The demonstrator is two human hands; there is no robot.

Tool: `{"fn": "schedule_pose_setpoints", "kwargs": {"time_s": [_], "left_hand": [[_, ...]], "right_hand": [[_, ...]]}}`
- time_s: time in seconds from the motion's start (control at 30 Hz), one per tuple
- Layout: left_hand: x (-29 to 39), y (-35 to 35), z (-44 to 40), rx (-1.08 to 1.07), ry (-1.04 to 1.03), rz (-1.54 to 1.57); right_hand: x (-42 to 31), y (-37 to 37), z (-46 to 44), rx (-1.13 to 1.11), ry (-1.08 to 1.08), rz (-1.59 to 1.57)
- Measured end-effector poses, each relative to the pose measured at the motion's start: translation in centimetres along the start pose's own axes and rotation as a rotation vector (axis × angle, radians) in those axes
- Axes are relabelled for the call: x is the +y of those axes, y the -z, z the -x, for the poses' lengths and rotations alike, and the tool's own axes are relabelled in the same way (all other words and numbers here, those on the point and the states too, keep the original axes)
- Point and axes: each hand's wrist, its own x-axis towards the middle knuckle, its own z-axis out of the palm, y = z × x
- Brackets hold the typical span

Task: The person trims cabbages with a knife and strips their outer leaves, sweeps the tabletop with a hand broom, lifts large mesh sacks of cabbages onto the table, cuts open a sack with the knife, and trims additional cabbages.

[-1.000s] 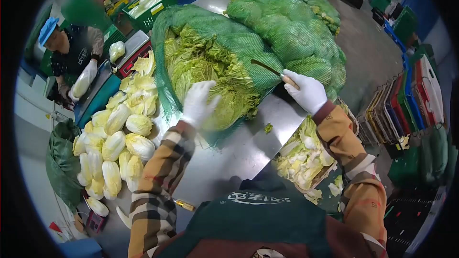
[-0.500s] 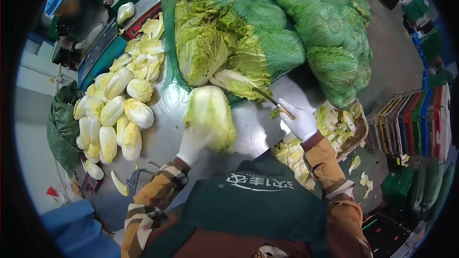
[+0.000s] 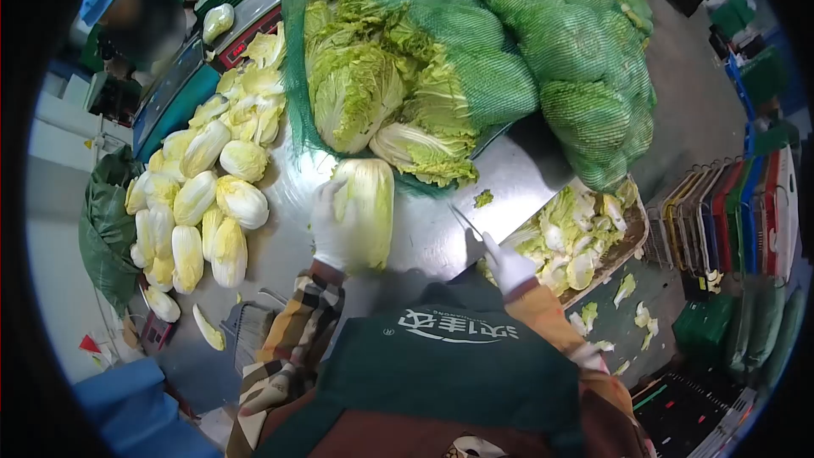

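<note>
A napa cabbage point(image 3: 370, 212) lies on the metal table in front of me, its pale base end pointing away. My white-gloved left hand point(image 3: 333, 227) grips it along its left side. In my right hand point(image 3: 510, 266), also gloved, is a knife point(image 3: 465, 223), its blade slanting up and left over the table, apart from the cabbage. Behind the cabbage, an opened green mesh sack point(image 3: 500, 76) holds leafy untrimmed cabbages point(image 3: 356, 102). A small leaf scrap point(image 3: 483, 198) rests on the metal right of the cabbage.
Several trimmed cabbages point(image 3: 195, 197) are piled at left, with loose yellow leaves point(image 3: 259, 85) behind them. A full mesh sack point(image 3: 593, 85) stands back right. Below it a crate point(image 3: 638, 233) holds leaf trimmings. Stacked crates point(image 3: 721, 212) stand far right; another person point(image 3: 140, 25) is at back left.
The cabbage has turned straighter and shifted slightly left, with my left hand moving up along its side. My right hand has drawn down and left with the knife.
</note>
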Motion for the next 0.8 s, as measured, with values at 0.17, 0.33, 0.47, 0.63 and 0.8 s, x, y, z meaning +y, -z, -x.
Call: {"fn": "schedule_pose_setpoints", "kwargs": {"time_s": [0.17,0.33,0.47,0.63,0.8], "left_hand": [[4.8,-5.9,-6.9,-0.117,-0.112,0.231],[10.4,-16.6,-11.8,-0.160,0.208,0.734],[12.1,-22.8,-13.4,-0.073,0.524,0.840],[14.8,-20.3,-13.8,0.194,0.510,0.739],[15.0,-19.7,-14.9,0.001,0.497,0.554]], "right_hand": [[4.6,6.0,4.5,0.093,-0.034,-0.120],[0.6,19.1,-3.7,0.639,0.285,-0.042],[-2.7,25.3,-11.6,0.619,0.411,0.364],[-6.6,28.0,-18.8,0.431,0.526,0.760],[-7.4,30.8,-20.3,0.287,0.414,0.924]]}}
